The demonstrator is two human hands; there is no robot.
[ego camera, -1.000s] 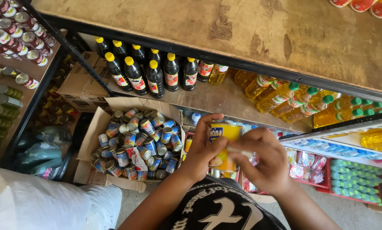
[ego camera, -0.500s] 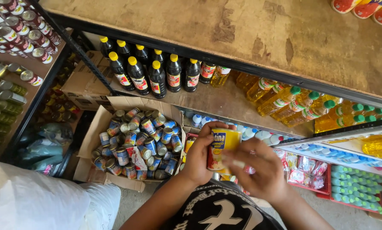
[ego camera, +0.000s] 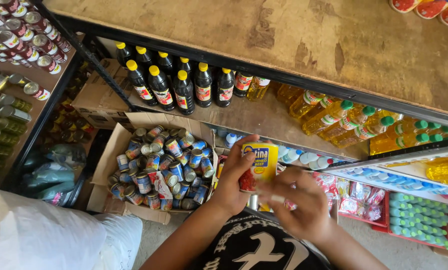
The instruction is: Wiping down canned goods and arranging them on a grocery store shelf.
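L hand (ego camera: 234, 187) grips a yellow can (ego camera: 258, 167) upright, above the cardboard box (ego camera: 115, 150) of cans. R hand (ego camera: 299, 207), blurred, fingers pinched at its side, prob. labelling it. Next needs a steady can.

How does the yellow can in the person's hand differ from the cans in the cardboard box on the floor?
The yellow can has a yellow and red label; the boxed cans are mostly blue, white and red. The yellow can stands upright in the left hand, with the right hand at its lower edge; the boxed cans lie heaped at all angles in the cardboard box. The yellow can is alone; the boxed cans are many. Both are labelled cylindrical tins.
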